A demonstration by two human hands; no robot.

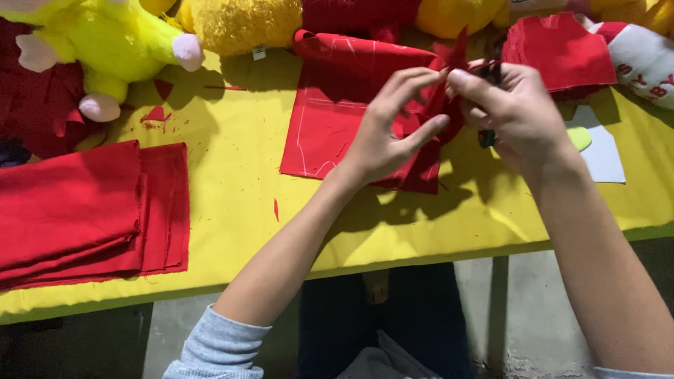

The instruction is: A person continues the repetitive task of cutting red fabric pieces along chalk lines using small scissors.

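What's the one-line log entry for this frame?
left hand: pinching red cloth piece | right hand: gripping same piece | under: marked red cloth | surface: yellow table

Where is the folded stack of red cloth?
In the head view, the red cloth stack lies at the left of the yellow table, below the yellow-green plush toy, apart from both hands.

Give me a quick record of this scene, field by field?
Surface: yellow table
Left hand: pinching a small red fabric piece
Right hand: gripping the same piece; a dark tool partly hidden beneath
Under the hands: marked red cloth
Left side: folded red fabric stack
Back edge: yellow plush toy
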